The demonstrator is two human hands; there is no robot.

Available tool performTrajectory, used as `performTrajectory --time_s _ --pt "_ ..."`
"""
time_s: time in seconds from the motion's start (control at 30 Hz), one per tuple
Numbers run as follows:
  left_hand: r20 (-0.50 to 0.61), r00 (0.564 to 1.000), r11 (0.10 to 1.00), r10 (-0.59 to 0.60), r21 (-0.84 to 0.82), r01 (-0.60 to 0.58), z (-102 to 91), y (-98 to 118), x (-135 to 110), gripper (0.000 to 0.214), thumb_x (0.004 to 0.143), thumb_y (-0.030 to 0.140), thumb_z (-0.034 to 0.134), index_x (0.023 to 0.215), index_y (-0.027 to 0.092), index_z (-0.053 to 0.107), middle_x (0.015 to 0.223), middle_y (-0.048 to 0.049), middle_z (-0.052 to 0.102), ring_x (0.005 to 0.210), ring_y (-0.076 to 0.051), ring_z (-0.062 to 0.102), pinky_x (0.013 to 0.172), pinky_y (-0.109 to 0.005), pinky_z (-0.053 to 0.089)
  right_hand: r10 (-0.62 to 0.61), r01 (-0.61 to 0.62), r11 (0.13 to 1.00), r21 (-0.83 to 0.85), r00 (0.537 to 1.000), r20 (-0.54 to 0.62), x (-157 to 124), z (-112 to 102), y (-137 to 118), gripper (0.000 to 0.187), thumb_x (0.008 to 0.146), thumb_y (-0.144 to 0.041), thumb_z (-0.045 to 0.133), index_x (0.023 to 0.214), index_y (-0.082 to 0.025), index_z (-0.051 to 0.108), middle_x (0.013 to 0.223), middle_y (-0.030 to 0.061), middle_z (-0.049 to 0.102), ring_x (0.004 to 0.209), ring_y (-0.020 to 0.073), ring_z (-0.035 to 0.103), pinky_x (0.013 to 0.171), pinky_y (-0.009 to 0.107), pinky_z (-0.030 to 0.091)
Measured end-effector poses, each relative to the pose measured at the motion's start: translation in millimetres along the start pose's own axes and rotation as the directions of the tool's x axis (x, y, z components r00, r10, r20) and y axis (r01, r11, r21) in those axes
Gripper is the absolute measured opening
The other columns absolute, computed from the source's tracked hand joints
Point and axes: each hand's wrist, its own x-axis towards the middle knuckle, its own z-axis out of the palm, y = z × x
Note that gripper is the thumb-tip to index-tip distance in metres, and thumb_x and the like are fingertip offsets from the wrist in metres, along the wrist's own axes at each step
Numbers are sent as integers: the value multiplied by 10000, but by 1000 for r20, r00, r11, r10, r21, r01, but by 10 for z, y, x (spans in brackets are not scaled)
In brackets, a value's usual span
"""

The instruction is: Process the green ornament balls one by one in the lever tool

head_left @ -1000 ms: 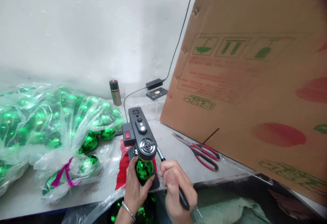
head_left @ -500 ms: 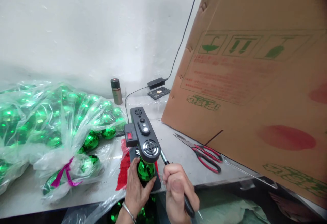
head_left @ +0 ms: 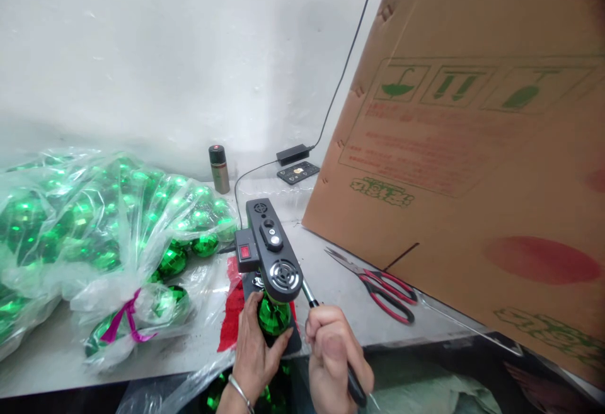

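Observation:
A shiny green faceted ball ornament sits under the front end of a black bench machine with a red switch. My left hand, a silver bangle at its wrist, curls its fingers and thumb around the ornament. On the machine's right side, my right hand is wrapped around the black grip of a lever. The ball's top is hidden by the machine head. Beneath the machine lies a red cloth. More green balls show below the table edge, partly hidden by my left wrist.
A clear plastic bag of green balls, tied with purple ribbon, fills the left. Scissors lie right of the machine, before a large cardboard box. Behind stand a can, a power adapter and a dark phone-like slab.
The whole view has shifted slightly, so everything appears a little further right. Both hands keep their holds on the ornament and the lever.

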Motion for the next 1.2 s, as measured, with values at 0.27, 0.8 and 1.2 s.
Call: performTrajectory --time_s 0.27,0.8,1.2 --pt "10 1000 1000 12 5 -12 3 -7 -6 754 941 475 798 1562 143 529 1540 -299 698 1444 -487 707 1193 -725 577 -4 4 1000 1 1000 -11 30 22 -3 454 1228 -288 448 788 -247 552 735 -39 603 611 111 544 566 249 431" --pt "9 1000 1000 29 5 -29 -12 43 33 709 956 458 768 1538 138 521 1499 -297 714 1424 -483 721 1184 -738 582 18 -17 998 57 999 -33 -108 -13 152 420 1190 -272 503 778 -240 581 732 -17 594 612 133 568 556 275 445" --pt "-28 998 998 56 -17 -57 57 -20 30 686 967 440 776 1551 158 551 1525 -263 715 1441 -445 718 1197 -686 593 46 -42 995 86 998 -47 -54 29 113 432 1180 -238 490 752 -243 549 726 -34 564 590 124 553 531 239 465"
